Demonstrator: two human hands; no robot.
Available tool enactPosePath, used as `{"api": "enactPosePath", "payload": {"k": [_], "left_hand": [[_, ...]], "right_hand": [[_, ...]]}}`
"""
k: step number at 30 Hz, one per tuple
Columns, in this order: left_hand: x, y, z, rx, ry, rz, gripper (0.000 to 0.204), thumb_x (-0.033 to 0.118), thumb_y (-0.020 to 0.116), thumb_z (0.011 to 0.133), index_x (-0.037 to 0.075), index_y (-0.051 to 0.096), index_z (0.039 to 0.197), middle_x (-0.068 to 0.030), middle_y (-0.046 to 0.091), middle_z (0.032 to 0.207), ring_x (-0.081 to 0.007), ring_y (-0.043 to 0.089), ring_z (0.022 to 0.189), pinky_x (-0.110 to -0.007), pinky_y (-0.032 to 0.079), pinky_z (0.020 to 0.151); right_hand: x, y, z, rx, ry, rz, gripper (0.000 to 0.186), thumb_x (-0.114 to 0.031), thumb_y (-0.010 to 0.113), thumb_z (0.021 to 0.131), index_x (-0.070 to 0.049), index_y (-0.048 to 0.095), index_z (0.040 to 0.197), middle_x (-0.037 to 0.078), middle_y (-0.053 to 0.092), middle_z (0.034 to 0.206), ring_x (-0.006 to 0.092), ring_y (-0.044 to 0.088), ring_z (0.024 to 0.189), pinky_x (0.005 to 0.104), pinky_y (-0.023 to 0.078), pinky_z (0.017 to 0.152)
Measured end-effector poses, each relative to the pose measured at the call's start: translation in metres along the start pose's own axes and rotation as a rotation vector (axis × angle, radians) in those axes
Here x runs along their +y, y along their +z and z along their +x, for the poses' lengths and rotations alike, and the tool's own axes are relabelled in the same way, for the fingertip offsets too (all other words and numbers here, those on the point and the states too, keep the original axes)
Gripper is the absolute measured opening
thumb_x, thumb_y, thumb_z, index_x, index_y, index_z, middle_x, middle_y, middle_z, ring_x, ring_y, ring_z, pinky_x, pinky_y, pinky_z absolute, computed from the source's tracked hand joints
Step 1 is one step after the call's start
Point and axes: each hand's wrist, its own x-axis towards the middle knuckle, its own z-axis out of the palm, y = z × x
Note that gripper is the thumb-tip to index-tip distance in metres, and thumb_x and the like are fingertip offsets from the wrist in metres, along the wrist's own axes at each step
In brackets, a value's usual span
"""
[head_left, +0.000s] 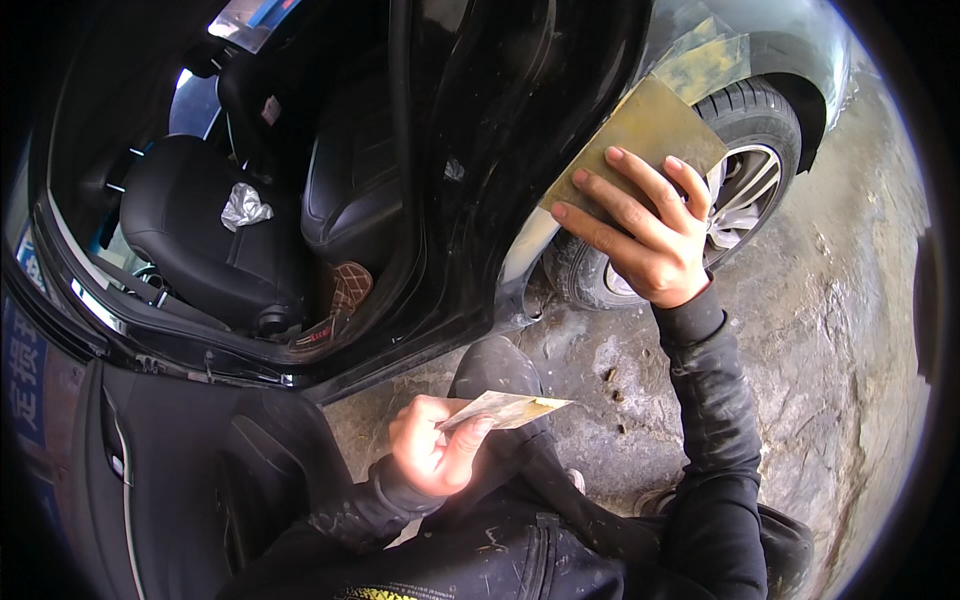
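My right hand presses a rectangular yellowish flat plate against the car's body panel above the rear wheel, fingers spread over its face; the thumb is hidden. Thin, smudged patches show on the panel beyond the plate. Lower and further left, my left hand pinches a thin, pale flat piece with yellowish stuff along its pointed end, held in front of my knee.
An open car doorway shows black seats, crumpled silver wrapping and a patterned brown object. The door swings out at lower left. A tyre with silver wheel stands on stained concrete.
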Motion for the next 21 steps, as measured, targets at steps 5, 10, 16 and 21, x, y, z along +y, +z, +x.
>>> {"api": "enactPosePath", "payload": {"k": [5, 10, 16, 21], "left_hand": [[0.000, 0.001, 0.001, 0.002, -0.032, 0.012, 0.024, 0.011, 0.081, 0.101, -0.002, 0.061, 0.098, -0.0159, 0.081, 0.087, -0.0163, 0.076, 0.071, -0.029, 0.057, 0.062], [-0.003, 0.004, 0.001, -0.008, -0.029, 0.026, 0.024, 0.012, 0.082, 0.100, -0.001, 0.062, 0.099, -0.0148, 0.080, 0.085, -0.0159, 0.074, 0.068, -0.029, 0.056, 0.061], [-0.003, 0.003, 0.003, -0.031, -0.062, 0.037, 0.023, 0.012, 0.082, 0.100, -0.001, 0.062, 0.100, -0.0140, 0.079, 0.083, -0.0160, 0.074, 0.066, -0.029, 0.055, 0.060], [-0.002, 0.004, 0.006, -0.032, -0.033, 0.037, 0.023, 0.012, 0.081, 0.101, -0.001, 0.062, 0.101, -0.0142, 0.079, 0.083, -0.0162, 0.074, 0.066, -0.029, 0.055, 0.061]], "right_hand": [[0.004, 0.002, 0.001, 0.003, -0.012, 0.014, 0.042, -0.015, 0.077, 0.083, -0.036, 0.086, 0.119, -0.006, 0.078, 0.133, 0.0218, 0.067, 0.134, 0.0450, 0.037, 0.120], [0.009, 0.007, -0.001, 0.059, -0.049, -0.016, 0.037, -0.021, 0.074, 0.083, -0.033, 0.084, 0.116, -0.008, 0.077, 0.127, 0.0186, 0.069, 0.129, 0.0420, 0.046, 0.111], [0.009, 0.016, -0.006, 0.115, -0.048, -0.038, 0.038, -0.023, 0.074, 0.082, -0.035, 0.085, 0.116, -0.010, 0.077, 0.126, 0.0181, 0.070, 0.127, 0.0415, 0.046, 0.109], [0.005, 0.017, -0.017, 0.079, 0.011, -0.005, 0.045, -0.014, 0.075, 0.081, -0.036, 0.086, 0.119, -0.008, 0.077, 0.130, 0.0206, 0.068, 0.130, 0.0426, 0.040, 0.114]]}}
